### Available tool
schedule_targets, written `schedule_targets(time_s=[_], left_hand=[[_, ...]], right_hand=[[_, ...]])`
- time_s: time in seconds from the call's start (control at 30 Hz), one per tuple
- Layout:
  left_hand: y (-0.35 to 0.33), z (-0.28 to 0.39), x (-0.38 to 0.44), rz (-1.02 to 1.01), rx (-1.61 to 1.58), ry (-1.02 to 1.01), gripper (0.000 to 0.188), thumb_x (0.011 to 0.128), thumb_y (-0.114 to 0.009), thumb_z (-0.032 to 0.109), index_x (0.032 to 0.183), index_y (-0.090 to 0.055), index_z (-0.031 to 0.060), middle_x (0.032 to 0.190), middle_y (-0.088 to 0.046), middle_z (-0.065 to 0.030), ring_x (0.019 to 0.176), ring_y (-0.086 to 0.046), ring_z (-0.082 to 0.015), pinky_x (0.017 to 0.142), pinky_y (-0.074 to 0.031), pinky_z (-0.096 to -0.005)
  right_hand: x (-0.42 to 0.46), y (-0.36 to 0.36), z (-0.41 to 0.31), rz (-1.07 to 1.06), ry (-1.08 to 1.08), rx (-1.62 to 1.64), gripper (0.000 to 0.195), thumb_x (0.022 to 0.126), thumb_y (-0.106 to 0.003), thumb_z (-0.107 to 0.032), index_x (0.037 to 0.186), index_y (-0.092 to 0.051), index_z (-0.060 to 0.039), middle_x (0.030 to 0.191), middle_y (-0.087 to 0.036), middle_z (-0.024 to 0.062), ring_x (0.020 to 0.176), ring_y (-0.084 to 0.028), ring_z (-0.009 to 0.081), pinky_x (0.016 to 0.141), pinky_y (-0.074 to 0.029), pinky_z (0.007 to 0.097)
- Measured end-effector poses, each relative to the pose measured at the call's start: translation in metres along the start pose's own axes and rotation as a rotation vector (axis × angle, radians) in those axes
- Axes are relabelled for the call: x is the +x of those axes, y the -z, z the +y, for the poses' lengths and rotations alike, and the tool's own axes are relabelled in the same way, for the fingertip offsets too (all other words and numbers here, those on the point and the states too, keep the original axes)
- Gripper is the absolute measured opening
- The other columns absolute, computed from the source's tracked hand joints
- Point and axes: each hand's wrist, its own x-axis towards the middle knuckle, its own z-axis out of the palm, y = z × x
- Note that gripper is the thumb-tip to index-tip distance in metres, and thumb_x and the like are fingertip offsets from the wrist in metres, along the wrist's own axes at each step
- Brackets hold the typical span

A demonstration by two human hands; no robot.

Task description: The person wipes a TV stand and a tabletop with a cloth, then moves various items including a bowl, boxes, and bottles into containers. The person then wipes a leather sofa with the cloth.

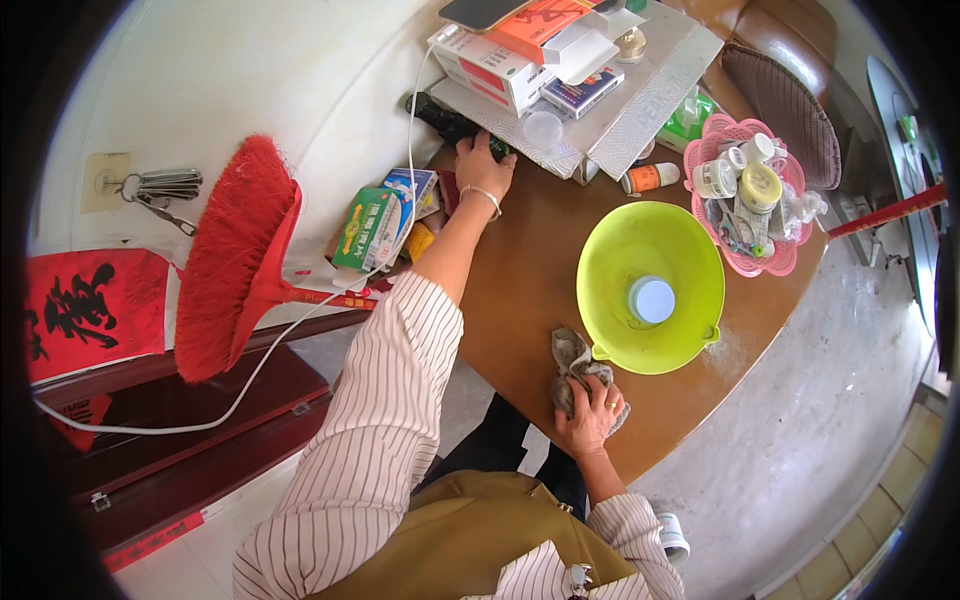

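Observation:
At the wall side of a brown table, my left hand reaches out and holds a dark object that looks like a glass bottle. Its near end is partly hidden by my fingers. My right hand, near the table's front edge, grips a crumpled grey cloth pressed on the tabletop. Just beyond the cloth sits a lime-green plastic bowl with a light-blue round lid or container inside.
Medicine boxes stand left of my forearm, crossed by a white cable. A flattened carton bears boxes and a phone. Right are an orange-labelled bottle and a pink basket of jars. A red broom is by the wall.

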Motion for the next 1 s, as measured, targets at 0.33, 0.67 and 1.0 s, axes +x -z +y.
schedule_targets(time_s=[0.33, 0.67, 1.0], left_hand=[[0.005, -0.002, -0.061, 0.15, -0.343, -0.163, 0.045, 0.082, -0.077, 0.019, 0.123, -0.061, 0.0072, 0.111, -0.065, -0.0133, 0.1, -0.064, -0.0306, 0.084, -0.053, -0.0374], [0.069, 0.144, -0.137, -0.185, -0.451, -0.748, 0.044, 0.078, -0.077, 0.012, 0.12, -0.062, 0.0079, 0.115, -0.064, -0.0126, 0.103, -0.062, -0.0322, 0.089, -0.053, -0.0414], [-0.019, 0.144, -0.147, -0.512, -0.109, -0.651, 0.044, 0.083, -0.069, 0.008, 0.126, -0.056, 0.0092, 0.106, -0.061, -0.0122, 0.107, -0.057, -0.0328, 0.093, -0.049, -0.0467]], right_hand=[[0.004, 0.0, -0.002, 0.028, -0.004, -0.016, 0.053, 0.062, -0.075, -0.023, 0.115, -0.069, -0.022, 0.125, -0.055, 0.0014, 0.116, -0.047, 0.033, 0.102, -0.032, 0.0508], [0.003, 0.003, 0.002, 0.032, 0.014, 0.006, 0.059, 0.06, -0.078, -0.023, 0.118, -0.067, -0.0215, 0.125, -0.053, 0.0019, 0.116, -0.046, 0.0327, 0.103, -0.031, 0.0513], [0.0, -0.002, 0.001, 0.024, 0.019, 0.009, 0.062, 0.057, -0.076, -0.021, 0.118, -0.067, -0.0199, 0.125, -0.052, 0.0043, 0.117, -0.043, 0.0351, 0.104, -0.03, 0.0518]])
